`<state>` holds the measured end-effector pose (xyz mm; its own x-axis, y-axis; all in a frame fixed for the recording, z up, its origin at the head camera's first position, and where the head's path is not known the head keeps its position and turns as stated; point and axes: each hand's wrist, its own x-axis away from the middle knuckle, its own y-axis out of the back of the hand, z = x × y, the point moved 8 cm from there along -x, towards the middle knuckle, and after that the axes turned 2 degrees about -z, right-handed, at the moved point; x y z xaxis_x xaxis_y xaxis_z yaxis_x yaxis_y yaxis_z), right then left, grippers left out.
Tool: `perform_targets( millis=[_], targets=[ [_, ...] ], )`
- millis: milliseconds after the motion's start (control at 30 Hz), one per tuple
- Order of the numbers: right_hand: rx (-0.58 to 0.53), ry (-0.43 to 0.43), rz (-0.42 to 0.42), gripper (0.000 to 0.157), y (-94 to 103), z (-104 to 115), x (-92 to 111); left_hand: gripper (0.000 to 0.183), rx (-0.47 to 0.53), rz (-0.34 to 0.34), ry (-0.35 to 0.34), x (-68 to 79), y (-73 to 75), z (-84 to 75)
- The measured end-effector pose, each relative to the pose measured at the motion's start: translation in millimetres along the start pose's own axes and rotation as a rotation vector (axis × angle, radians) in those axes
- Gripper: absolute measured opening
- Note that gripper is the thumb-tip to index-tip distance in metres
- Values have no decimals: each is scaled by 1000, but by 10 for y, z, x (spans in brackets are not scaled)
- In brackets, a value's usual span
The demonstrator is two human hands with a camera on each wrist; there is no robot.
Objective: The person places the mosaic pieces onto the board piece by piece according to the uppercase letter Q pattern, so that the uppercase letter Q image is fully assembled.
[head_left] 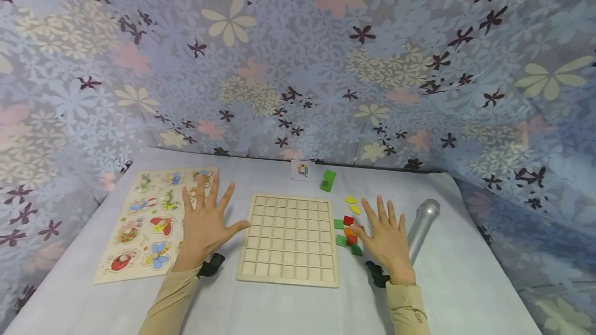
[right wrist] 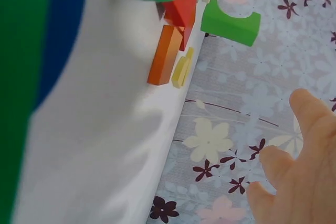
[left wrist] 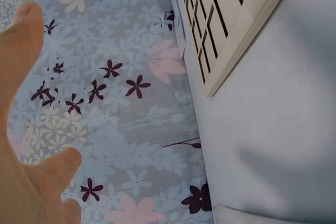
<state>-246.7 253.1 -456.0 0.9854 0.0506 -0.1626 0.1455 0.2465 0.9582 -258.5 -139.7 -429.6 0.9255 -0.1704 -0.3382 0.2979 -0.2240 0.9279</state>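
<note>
My left hand [head_left: 205,226] is spread with straight fingers, overlapping the right side of a wooden insect puzzle board [head_left: 135,216] in the head view. Its thumb points toward a pale wooden grid board [head_left: 288,244] with small square compartments. My right hand [head_left: 387,239] is spread too and holds nothing. Near its thumb lies a group of small blocks: a red block [head_left: 348,220], an orange block [right wrist: 164,56], green blocks [head_left: 338,224] and yellow pieces [head_left: 355,209]. Some of the group is hidden behind that thumb. The left wrist view shows no object in the left hand.
Behind the grid board stand a small picture card [head_left: 303,170] and a green block with a curved notch [head_left: 328,181]. A silver microphone-shaped object [head_left: 425,221] lies right of my right hand. Flowered cloth [head_left: 298,66] rises behind the white table [head_left: 288,314].
</note>
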Motion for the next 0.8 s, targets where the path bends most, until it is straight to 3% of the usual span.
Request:
perform_targets(
  millis=[100,233,300,400,533,633,800],
  targets=[
    [-26,-3,-3,79,9,15,-6,103,-5,2,-1,-9,8,-18],
    [-84,-18,31,79,-2,39,-26,101,17,66,-15,-9,-78,-92],
    [-139,-40,80,80,-40,29,-38,102,81,149,-50,8,-197,-174],
    [-258,-80,143,81,-128,10,-70,109,239,325,-118,76,-408,-334],
    [-438,-129,166,68,-280,1,-121,122,354,498,-171,192,-624,-471],
    [-479,-151,133,54,-353,4,-151,129,360,536,-192,249,-717,-506],
    [-366,-148,76,40,-347,66,-221,134,383,534,-227,272,-769,-550]
  ],
)
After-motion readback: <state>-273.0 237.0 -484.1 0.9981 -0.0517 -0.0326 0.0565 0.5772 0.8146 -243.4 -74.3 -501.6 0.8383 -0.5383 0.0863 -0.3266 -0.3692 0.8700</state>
